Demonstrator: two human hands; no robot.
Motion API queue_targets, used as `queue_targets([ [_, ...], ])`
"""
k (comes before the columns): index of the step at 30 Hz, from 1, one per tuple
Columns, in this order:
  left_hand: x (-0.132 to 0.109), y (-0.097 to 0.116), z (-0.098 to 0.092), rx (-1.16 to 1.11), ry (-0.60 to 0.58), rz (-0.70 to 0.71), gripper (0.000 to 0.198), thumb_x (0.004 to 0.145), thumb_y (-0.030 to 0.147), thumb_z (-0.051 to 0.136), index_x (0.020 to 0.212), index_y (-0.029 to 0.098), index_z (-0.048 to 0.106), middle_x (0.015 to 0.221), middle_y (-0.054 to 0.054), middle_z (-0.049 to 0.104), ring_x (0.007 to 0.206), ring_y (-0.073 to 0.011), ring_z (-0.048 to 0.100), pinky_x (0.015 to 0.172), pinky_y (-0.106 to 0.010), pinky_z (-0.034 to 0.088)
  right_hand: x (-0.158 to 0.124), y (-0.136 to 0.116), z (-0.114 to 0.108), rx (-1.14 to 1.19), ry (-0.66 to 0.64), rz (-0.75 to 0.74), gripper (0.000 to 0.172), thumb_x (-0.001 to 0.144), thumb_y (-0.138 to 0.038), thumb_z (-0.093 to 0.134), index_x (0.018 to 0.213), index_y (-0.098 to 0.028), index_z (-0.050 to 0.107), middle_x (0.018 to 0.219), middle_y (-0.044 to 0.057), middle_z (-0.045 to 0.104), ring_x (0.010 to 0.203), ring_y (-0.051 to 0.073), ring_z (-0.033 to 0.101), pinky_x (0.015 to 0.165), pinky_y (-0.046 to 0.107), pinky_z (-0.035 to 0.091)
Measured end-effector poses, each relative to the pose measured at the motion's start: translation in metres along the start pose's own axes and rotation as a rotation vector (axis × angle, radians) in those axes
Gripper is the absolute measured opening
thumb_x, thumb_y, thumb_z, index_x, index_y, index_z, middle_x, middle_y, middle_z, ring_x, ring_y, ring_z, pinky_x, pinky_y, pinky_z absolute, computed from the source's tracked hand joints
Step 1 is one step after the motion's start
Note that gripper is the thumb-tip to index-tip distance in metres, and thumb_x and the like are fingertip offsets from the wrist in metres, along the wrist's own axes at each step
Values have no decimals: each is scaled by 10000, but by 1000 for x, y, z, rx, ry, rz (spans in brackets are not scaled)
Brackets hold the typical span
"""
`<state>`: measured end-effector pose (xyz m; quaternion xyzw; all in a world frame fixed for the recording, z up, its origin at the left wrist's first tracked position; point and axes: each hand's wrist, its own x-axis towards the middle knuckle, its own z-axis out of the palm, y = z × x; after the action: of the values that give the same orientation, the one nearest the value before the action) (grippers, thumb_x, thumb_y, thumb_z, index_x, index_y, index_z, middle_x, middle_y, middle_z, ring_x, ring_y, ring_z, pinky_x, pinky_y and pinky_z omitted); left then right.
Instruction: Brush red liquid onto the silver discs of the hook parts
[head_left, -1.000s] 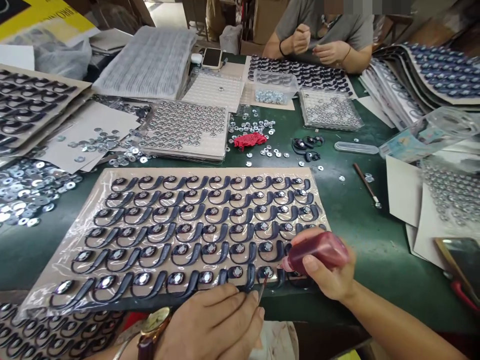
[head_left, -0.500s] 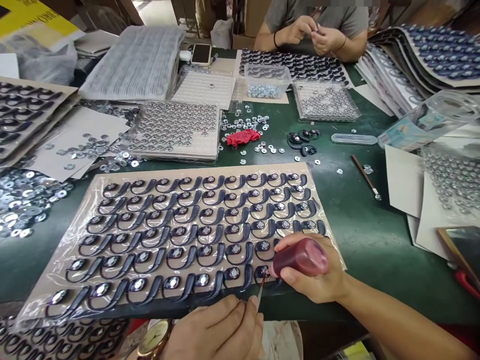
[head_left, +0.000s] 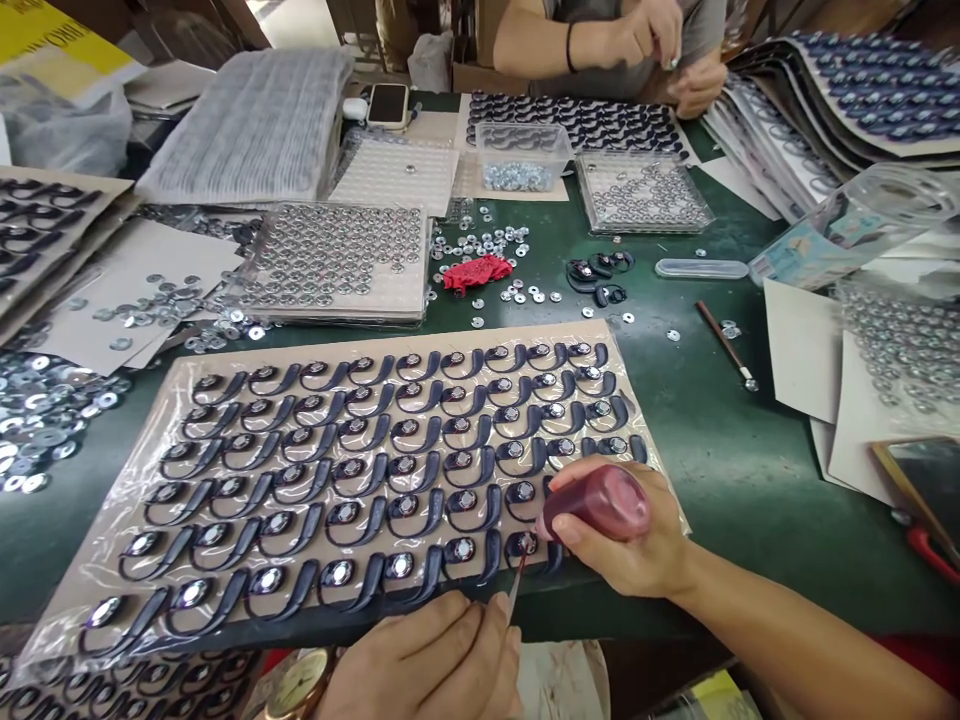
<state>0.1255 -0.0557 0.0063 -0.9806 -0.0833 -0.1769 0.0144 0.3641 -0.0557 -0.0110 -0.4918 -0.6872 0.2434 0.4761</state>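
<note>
right hand (head_left: 637, 560) grips red bottle (head_left: 600, 500); left hand (head_left: 427, 660) pinches thin stick (head_left: 514, 590) | washers (head_left: 517, 292), red cloth (head_left: 476, 272) beyond card (head_left: 146, 470)

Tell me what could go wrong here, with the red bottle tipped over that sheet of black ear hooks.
The right hand holds the red bottle tipped, nozzle at one ear hook in the nearest row; too hard a squeeze could flood the close-packed neighbours. The thin stick in the left hand meets the same spot, so a slip might smear the contents across the board.
</note>
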Motion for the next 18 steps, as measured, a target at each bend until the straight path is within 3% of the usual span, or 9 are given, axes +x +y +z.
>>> queue_targets([
  [4, 1, -2, -1, -9, -2, 5, 231, 932, 128, 434, 980, 146, 659, 1006, -20, 698, 892, -128, 672, 786, -234, 567, 3, -2, -2, 12, 8, 4, 59, 751, -199, 645, 718, -168, 609, 660, 40, 668, 483, 129, 611, 467, 239, 502],
  [10, 0, -3, 0, -5, -4, -13, 230, 940, 154, 434, 992, 162, 658, 1029, -5, 692, 932, -123, 655, 816, -237, 551, 5, -3, -2, 63, 74, 3, 60, 739, -183, 643, 776, -180, 596, 662, 19, 657, 489, 122, 614, 467, 219, 511],
  [18, 4, -5, -5, -24, -14, -19, 258, 954, 172, 404, 982, 172, 661, 1014, 2, 698, 911, -115, 657, 811, -234, 546, 2, -2, -3, 50, 34, 22, 59, 730, -182, 648, 760, -164, 600, 649, 29, 656, 466, 120, 597, 459, 225, 492],
])
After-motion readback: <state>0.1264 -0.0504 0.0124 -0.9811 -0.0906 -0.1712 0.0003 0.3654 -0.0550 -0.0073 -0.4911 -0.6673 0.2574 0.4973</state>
